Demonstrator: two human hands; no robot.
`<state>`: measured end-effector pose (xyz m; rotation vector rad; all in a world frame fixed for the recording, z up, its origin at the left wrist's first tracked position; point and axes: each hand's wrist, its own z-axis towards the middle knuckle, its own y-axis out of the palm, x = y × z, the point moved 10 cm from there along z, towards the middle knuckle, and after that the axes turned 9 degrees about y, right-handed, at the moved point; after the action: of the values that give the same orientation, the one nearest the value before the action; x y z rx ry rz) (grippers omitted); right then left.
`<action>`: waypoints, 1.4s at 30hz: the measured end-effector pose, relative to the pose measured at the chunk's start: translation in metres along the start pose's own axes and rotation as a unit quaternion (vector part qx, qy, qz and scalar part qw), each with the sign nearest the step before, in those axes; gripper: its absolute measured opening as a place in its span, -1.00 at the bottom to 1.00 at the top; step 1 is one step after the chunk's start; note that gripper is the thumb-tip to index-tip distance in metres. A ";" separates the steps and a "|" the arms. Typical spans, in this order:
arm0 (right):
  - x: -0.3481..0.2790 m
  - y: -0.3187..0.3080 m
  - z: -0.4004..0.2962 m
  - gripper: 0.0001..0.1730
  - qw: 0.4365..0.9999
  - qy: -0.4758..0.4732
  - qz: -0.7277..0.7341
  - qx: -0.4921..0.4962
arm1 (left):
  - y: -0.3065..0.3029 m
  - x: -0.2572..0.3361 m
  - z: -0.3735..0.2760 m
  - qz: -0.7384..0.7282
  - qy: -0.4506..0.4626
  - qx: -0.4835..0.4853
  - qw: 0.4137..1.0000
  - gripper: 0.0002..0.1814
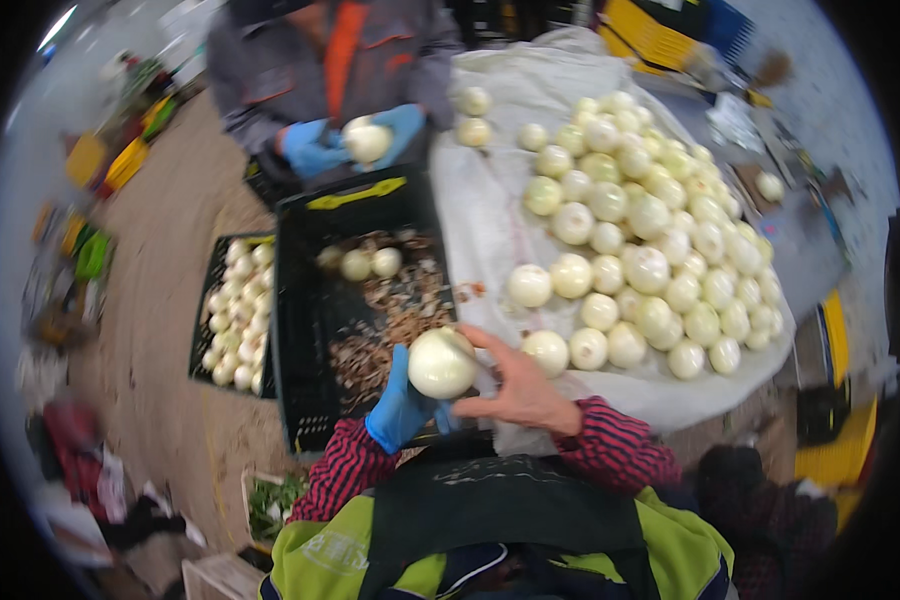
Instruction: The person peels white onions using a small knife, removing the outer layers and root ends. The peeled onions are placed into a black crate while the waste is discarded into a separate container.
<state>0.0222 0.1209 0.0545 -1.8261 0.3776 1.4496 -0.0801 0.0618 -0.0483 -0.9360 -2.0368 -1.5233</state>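
Observation:
A large peeled white onion (442,363) is between my two hands, over the near right edge of a dark plastic crate (300,315). My left hand (403,405), in a blue glove, supports it from the left and below. My bare right hand (521,386) curves around its right side, with a fingertip at the top and the thumb low. Whether a tool is in the right hand cannot be seen. Brown onion skins (379,352) and a few peeled onions (371,264) lie inside the crate.
To the right, a heap of peeled onions (645,240) rests on a white woven sheet (487,195). Across from me, a co-worker's blue-gloved hands (311,148) hold another onion (367,140). A crate full of onions (236,315) stands at left; a box of greens (274,504) is below.

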 end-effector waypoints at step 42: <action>0.163 -0.206 -0.106 -0.51 0.838 0.230 0.222 0.442 | -0.281 -0.064 0.042 0.263 -0.150 0.219 0.928 -0.61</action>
<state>0.2796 0.2192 -0.0112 -1.2937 1.5186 0.8059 -0.2395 0.0374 -0.2905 -1.4323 -1.9704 -0.6400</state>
